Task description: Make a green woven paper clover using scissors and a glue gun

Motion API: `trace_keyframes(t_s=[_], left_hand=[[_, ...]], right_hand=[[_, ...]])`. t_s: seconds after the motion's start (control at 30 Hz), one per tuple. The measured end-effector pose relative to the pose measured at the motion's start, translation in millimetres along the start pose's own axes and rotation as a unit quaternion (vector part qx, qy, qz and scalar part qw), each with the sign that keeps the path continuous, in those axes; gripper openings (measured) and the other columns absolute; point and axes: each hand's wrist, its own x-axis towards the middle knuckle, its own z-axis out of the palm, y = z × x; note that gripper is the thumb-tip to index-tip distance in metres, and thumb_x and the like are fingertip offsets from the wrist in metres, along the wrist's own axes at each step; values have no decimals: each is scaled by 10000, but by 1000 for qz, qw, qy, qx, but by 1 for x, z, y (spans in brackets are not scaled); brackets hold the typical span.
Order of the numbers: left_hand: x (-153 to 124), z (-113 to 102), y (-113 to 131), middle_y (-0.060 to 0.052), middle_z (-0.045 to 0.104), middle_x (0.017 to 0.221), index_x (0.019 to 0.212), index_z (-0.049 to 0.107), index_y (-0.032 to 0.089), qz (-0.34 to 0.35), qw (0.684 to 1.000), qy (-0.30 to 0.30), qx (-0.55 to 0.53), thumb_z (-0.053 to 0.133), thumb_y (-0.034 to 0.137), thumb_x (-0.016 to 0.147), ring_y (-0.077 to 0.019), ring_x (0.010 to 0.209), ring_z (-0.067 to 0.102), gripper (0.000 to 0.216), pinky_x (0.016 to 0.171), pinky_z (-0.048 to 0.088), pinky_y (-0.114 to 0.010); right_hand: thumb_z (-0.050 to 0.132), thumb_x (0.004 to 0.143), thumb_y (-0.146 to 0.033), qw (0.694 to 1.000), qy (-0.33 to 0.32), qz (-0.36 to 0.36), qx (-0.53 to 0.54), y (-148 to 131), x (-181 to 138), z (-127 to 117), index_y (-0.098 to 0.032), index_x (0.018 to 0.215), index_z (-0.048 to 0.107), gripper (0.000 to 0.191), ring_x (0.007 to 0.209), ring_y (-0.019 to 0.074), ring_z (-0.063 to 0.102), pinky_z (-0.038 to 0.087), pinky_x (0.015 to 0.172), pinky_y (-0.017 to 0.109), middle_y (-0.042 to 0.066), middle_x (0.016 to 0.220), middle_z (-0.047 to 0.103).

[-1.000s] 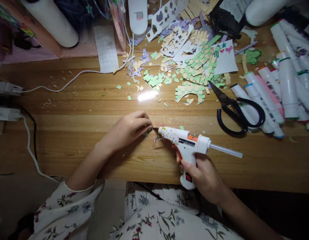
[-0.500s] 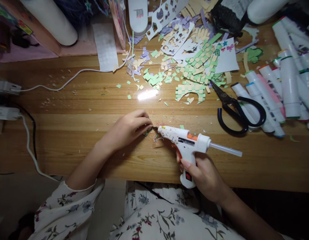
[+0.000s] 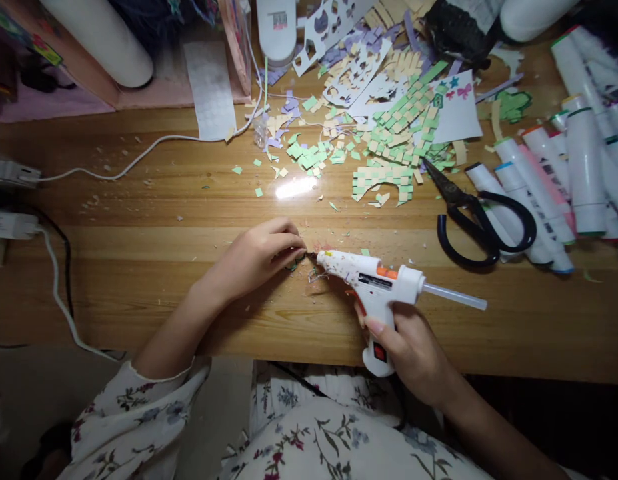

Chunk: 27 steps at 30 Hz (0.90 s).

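My right hand (image 3: pixel 413 347) is wrapped round the handle of a white glue gun (image 3: pixel 371 283), its fingers by the orange trigger. A clear glue stick (image 3: pixel 456 296) juts from the gun's back end. The dark nozzle points left and meets the fingertips of my left hand (image 3: pixel 263 257). Those fingers are pinched together close above the table, on a small piece with a green edge (image 3: pixel 293 264) that they mostly hide. Thin strings of glue (image 3: pixel 316 275) lie under the nozzle.
Black-handled scissors (image 3: pixel 483 230) lie to the right, beside several white markers (image 3: pixel 583 173). Green, cream and purple paper scraps (image 3: pixel 399 127) cover the back of the wooden table (image 3: pixel 139 267). A white cable (image 3: pixel 123 175) runs along the left, near a pink box (image 3: pixel 189 100).
Hardly anything differs. The glue gun and my right hand sit very slightly further right; my left hand stays pinched at the nozzle tip.
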Motion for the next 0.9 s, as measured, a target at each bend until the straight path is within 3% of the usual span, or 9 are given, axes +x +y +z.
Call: trace_keyframes(t_s=[0.17,0.33,0.63,0.9], left_hand=[[0,-2,0,-51,602,842,857,652,135,-6,1000,-4,-1,546,183,884,-117,739,557,120,671,455,-245],[2,-6,2,-54,606,872,885,646,132,-17,999,-23,-18,534,169,891,-114,775,566,118,709,456,-244],[3,-4,3,-41,594,868,895,627,158,-49,999,-16,-9,575,149,852,-116,759,553,69,674,440,-238],[4,-2,3,-32,591,841,856,633,159,-55,998,-4,-4,586,133,840,-113,740,544,56,662,429,-231]], right_hand=[[413,833,-307,1000,-8,-7,-17,-2,0,0,-206,753,555,191,588,181,554,457,554,280,6,616,564],[415,832,-277,1000,-6,-7,-21,0,-2,1,-192,880,609,217,748,196,609,491,683,292,30,798,650],[424,844,-285,999,-15,-6,-30,0,-5,0,-183,918,636,246,788,220,628,509,705,319,55,834,676],[444,844,-321,999,27,-17,-30,2,-7,-1,-186,949,637,257,844,241,619,504,768,345,73,899,660]])
